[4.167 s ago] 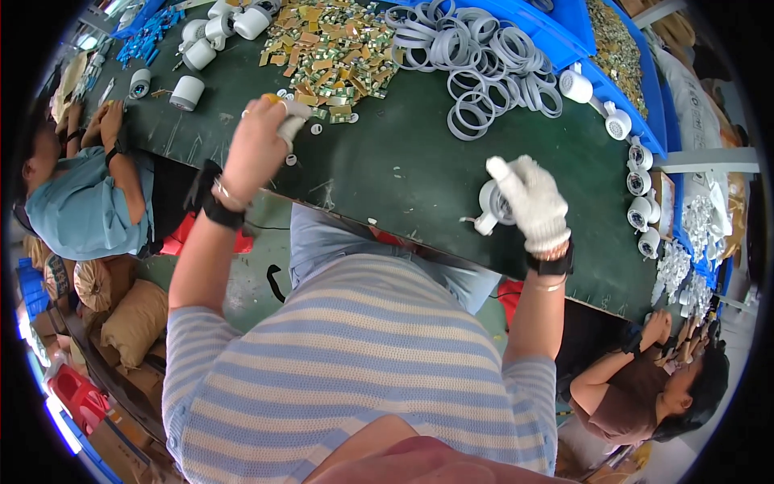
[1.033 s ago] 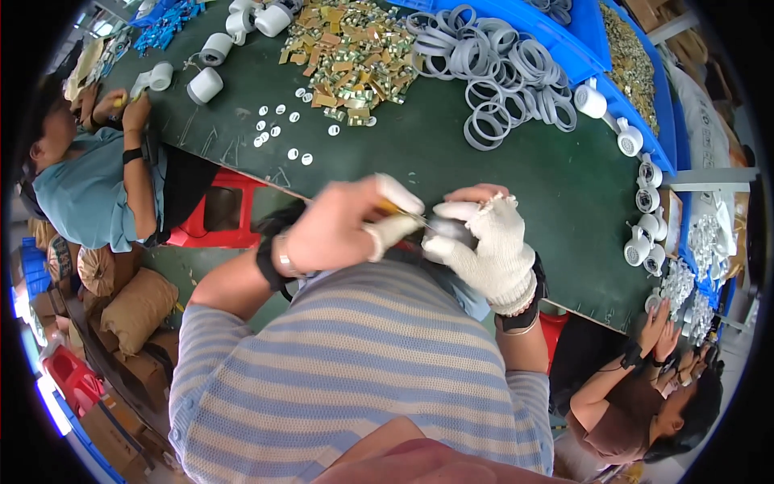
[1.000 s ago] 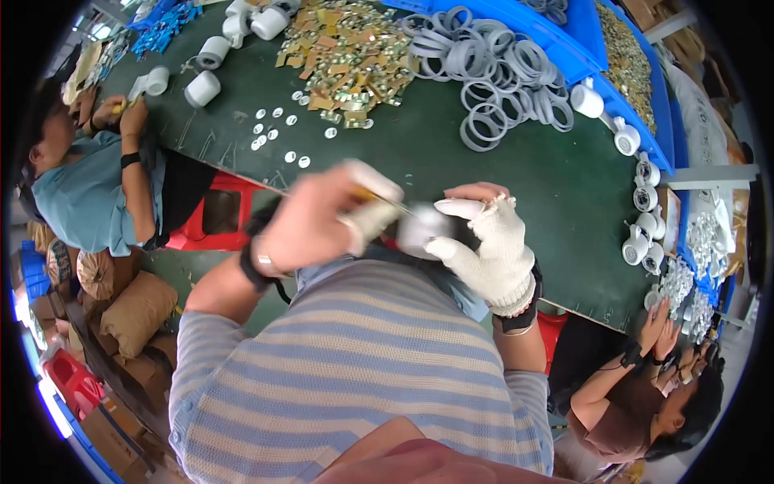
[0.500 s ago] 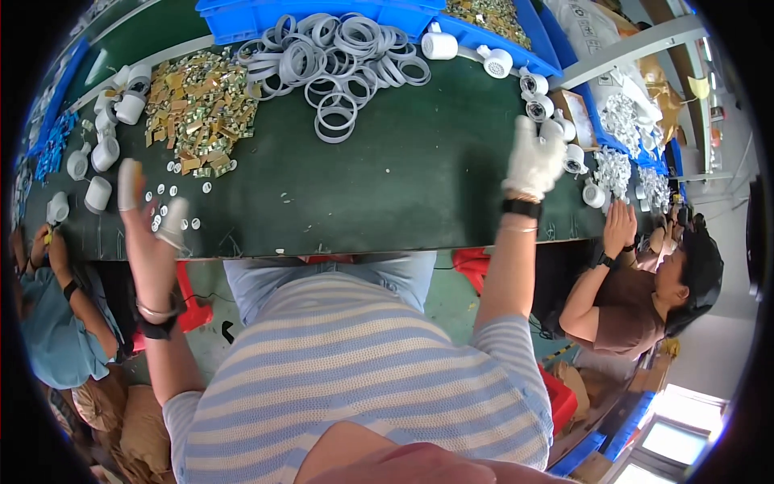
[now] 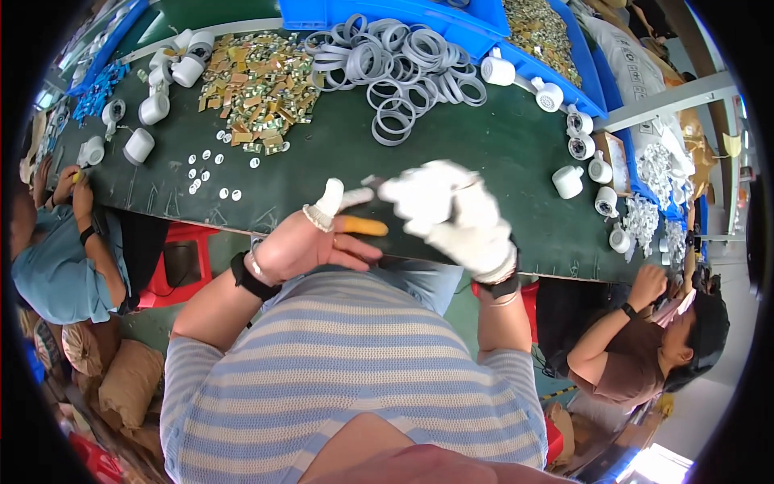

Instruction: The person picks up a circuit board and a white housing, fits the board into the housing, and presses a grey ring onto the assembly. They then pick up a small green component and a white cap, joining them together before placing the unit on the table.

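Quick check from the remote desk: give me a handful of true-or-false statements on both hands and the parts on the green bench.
1. The right hand wears a white knit glove. True.
2. The bare left hand holds a yellow-handled tool. True.
3. The pile of grey plastic rings lies right of the heap of brass-coloured metal pieces. True.
4. The small white discs sit inside a blue bin. False: they lie loose on the green bench top.
5. Both hands rest flat on the bench. False: they meet raised above its near edge.

Two hands, left (image 5: 302, 242) and right (image 5: 451, 214); two co-workers (image 5: 48, 258); seven small white discs (image 5: 211, 171).
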Available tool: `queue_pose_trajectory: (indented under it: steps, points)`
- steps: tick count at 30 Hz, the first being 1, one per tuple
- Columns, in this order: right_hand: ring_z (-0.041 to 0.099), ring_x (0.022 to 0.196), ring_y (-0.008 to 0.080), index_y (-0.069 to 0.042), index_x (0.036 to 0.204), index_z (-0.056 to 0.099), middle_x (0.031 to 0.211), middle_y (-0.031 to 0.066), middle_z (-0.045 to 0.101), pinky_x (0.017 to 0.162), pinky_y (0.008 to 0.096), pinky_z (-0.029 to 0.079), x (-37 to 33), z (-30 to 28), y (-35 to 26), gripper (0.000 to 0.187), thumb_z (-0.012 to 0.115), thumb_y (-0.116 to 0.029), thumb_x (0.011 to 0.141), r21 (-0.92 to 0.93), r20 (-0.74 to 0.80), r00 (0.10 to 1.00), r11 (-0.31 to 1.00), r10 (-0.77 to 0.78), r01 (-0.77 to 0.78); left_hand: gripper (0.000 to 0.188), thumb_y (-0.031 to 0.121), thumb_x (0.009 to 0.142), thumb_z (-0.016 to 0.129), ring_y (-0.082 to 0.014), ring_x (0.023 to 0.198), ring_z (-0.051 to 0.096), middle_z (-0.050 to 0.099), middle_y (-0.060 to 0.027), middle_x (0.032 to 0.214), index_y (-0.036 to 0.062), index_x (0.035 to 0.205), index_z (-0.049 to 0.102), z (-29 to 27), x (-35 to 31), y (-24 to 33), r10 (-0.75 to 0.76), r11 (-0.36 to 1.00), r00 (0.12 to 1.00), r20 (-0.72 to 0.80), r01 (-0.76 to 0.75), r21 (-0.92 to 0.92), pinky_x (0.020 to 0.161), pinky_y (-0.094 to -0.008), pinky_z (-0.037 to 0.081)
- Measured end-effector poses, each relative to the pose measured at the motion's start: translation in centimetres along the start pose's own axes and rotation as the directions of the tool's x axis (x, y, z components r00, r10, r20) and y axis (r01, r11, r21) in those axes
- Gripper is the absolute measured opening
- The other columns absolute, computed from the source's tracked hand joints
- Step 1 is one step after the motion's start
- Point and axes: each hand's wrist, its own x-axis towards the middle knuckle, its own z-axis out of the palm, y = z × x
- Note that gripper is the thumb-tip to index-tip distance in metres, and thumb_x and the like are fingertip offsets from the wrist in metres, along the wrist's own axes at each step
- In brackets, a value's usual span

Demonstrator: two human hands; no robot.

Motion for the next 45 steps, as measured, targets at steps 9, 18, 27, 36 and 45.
queue_pose_trajectory:
  steps: [9,18,27,36,45]
  points:
    - [0.070,0.087,0.0214,-0.006,0.119,0.070,0.098,0.0099,0.071,0.081,0.0326,0.056,8.1,1.9,3.9,0.031,0.077,-0.012,0.090,-0.402,-0.057,0.998,0.915,0.018,-0.039,0.064,0.030,0.105,0.061,-0.0411,0.115,0.068,0.057,-0.0194,0.142,0.0184,0.161,0.031,-0.6,-1.6,-0.1,0.217,0.971,0.970,-0.111,-0.227,-0.081,0.100,-0.0587,0.057]
    - [0.067,0.092,0.0365,-0.010,0.101,0.069,0.093,0.0124,0.069,0.082,0.0479,0.056,8.9,0.0,8.5,0.029,0.084,-0.025,0.080,-0.828,-0.069,0.997,0.560,-0.035,-0.038,0.059,0.037,0.101,0.066,-0.0410,0.107,0.072,0.059,-0.0182,0.139,0.0206,0.152,0.041,-2.6,-3.3,-0.7,0.278,0.951,0.931,-0.238,-0.302,-0.067,0.095,-0.0556,0.058]
    - [0.066,0.078,0.0311,-0.006,0.108,0.066,0.088,0.0114,0.066,0.073,0.0395,0.054,4.1,1.3,1.0,0.025,0.078,-0.019,0.091,-0.441,-0.211,0.954,0.892,-0.211,0.100,0.074,0.035,0.095,0.075,-0.0334,0.113,0.070,0.060,-0.0165,0.135,0.0129,0.154,0.037,-1.4,-3.0,-0.3,0.342,0.940,0.903,-0.261,-0.333,0.077,0.090,-0.0468,0.062]
    - [0.043,0.063,0.0099,-0.003,0.124,0.062,0.087,0.0032,0.060,0.058,0.0260,0.038,0.6,2.5,-0.4,0.031,0.060,-0.029,0.107,0.976,0.105,0.917,0.137,0.386,-0.170,0.072,0.003,0.084,0.083,-0.0174,0.113,0.063,0.062,-0.0080,0.129,0.0079,0.146,0.047,0.2,-1.8,-0.5,0.511,0.619,0.858,-0.037,-0.338,0.709,0.099,-0.0342,0.053]
    - [0.040,0.061,0.0082,0.000,0.122,0.062,0.085,0.0031,0.055,0.054,0.0227,0.036,0.1,3.7,-0.9,0.035,0.049,-0.030,0.112,0.946,0.244,0.903,-0.294,0.354,-0.140,0.072,0.012,0.075,0.092,-0.0311,0.105,0.073,0.069,-0.0154,0.129,0.0115,0.139,0.058,1.7,-1.5,0.6,0.605,-0.063,0.761,0.236,-0.250,0.966,0.089,-0.0377,0.059]
